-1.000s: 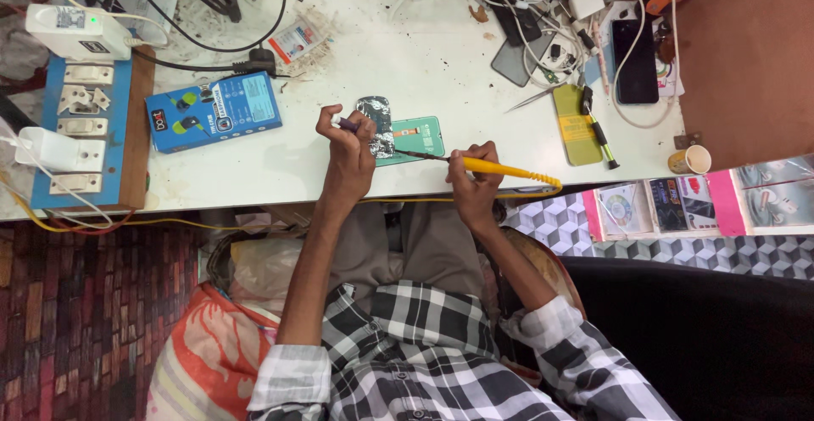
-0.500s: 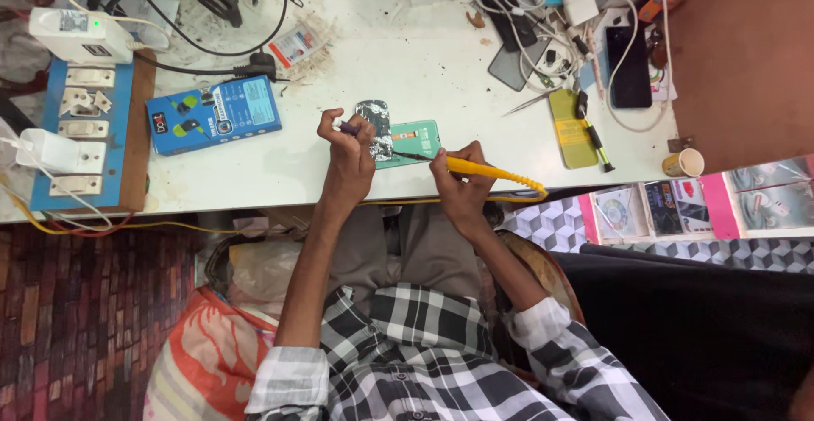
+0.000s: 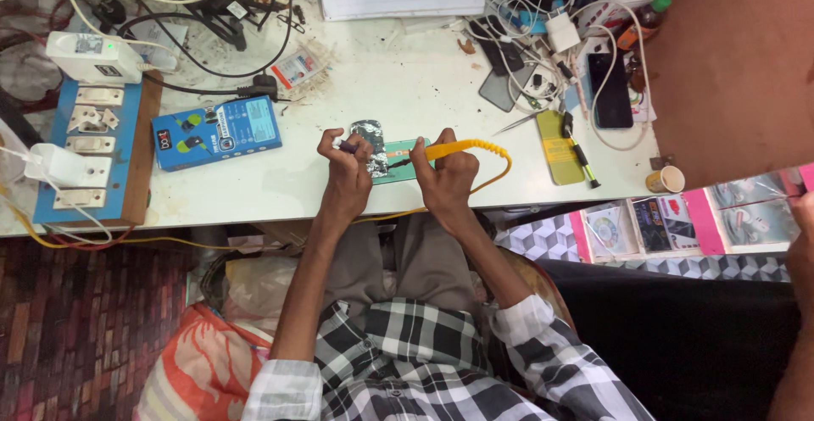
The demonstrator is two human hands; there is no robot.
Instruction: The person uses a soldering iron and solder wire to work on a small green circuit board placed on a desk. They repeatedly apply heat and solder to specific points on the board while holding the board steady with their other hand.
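White and cluttered, the counter (image 3: pixel 407 90) carries tangled cables, chargers and phones along its far edge. We sit at its near edge with both hands over a small green mat (image 3: pixel 398 161). Our right hand (image 3: pixel 447 177) has its grip closed around a yellow-handled soldering iron (image 3: pixel 462 147), whose dark tip points left onto the mat. Our left hand (image 3: pixel 346 172) pinches a small thin piece between thumb and fingers, just beside a dark phone part (image 3: pixel 370 144) that lies on the mat between the hands. A blue box (image 3: pixel 218 132) sits to the left, near a blue switch board (image 3: pixel 89 151). A paper cup (image 3: pixel 666 180) stands at the right corner.
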